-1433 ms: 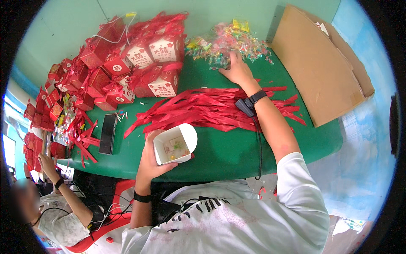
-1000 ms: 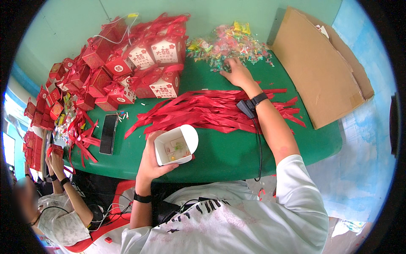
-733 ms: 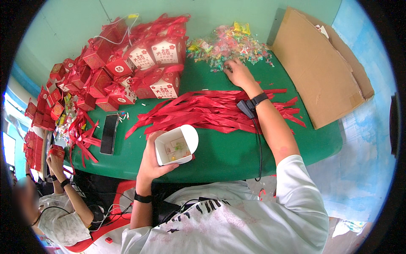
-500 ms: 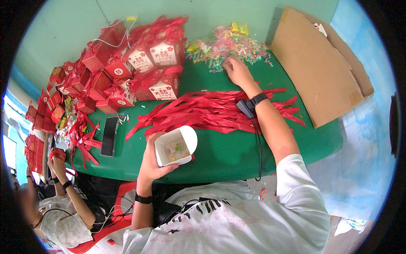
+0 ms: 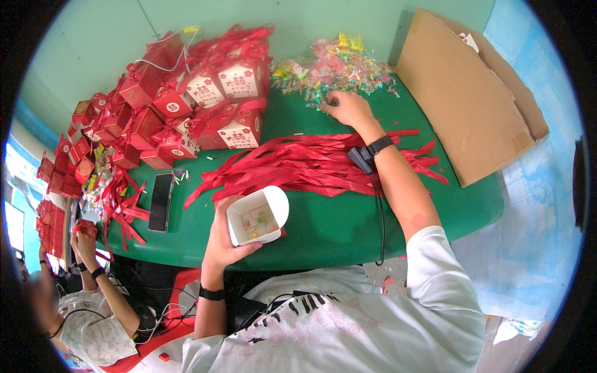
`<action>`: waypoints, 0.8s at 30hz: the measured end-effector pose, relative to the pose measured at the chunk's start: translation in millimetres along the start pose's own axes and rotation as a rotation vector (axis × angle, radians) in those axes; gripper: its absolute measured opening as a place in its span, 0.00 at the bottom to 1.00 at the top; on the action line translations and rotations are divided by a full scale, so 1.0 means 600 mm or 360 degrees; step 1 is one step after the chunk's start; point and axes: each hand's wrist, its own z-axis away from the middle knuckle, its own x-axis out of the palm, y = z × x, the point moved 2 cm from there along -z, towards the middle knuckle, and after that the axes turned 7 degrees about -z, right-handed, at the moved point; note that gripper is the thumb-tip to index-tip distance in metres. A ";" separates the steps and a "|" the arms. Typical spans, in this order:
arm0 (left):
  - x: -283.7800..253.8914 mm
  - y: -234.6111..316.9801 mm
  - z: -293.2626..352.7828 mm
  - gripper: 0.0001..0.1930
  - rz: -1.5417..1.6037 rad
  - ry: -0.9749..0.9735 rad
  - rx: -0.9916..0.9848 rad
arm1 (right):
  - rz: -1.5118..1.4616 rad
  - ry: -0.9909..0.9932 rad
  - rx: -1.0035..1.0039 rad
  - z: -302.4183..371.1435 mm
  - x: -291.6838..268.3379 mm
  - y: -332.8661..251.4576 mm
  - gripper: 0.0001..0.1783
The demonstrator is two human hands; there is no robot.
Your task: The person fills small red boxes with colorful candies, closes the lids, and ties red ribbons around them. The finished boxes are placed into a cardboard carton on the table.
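My left hand [image 5: 225, 239] holds an open small box [image 5: 256, 217], white inside, with a few sweets at its bottom, above the near edge of the green table [image 5: 336, 224]. My right hand [image 5: 348, 109] reaches far across the table into a heap of colourful wrapped sweets [image 5: 333, 65], fingers curled on them. A black device is strapped at that wrist. Between the two hands lies a spread of red ribbons [image 5: 311, 165].
Many closed red gift boxes [image 5: 180, 105] with ribbon bows are piled at the back left. A black phone [image 5: 161, 201] lies by them. A flat brown cardboard box [image 5: 463, 93] leans at the right. Another person [image 5: 87, 292] sits at the lower left holding a red box.
My right hand has shifted slightly within the sweets pile. The person at the lower left has raised both hands with a red box. The open box stays in my left hand.
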 end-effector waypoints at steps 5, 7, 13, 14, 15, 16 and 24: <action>0.002 -0.001 -0.003 0.55 0.0026 -0.0001 -0.0001 | 0.0038 0.0123 -0.0192 -0.011 0.019 0.028 0.25; 0.000 0.000 0.000 0.55 0.0000 0.0000 -0.0012 | 0.0031 0.0068 -0.0240 -0.005 0.016 0.012 0.23; 0.002 -0.007 0.001 0.55 0.0046 0.0018 -0.0027 | -0.0099 -0.0054 -0.0483 0.001 0.019 -0.006 0.16; 0.003 -0.007 0.002 0.55 0.0056 0.0025 -0.0029 | -0.0097 -0.0043 -0.0522 -0.003 0.020 -0.005 0.15; 0.003 -0.007 0.002 0.55 0.0047 0.0019 -0.0030 | -0.0095 -0.0032 -0.0560 -0.006 0.021 -0.004 0.14; 0.003 -0.006 0.001 0.56 0.0039 0.0013 -0.0031 | -0.0038 -0.0031 -0.0538 -0.008 0.022 -0.001 0.13; 0.000 -0.005 0.003 0.56 0.0027 -0.0002 -0.0047 | -0.0398 -0.0033 -0.0421 -0.012 -0.004 -0.051 0.11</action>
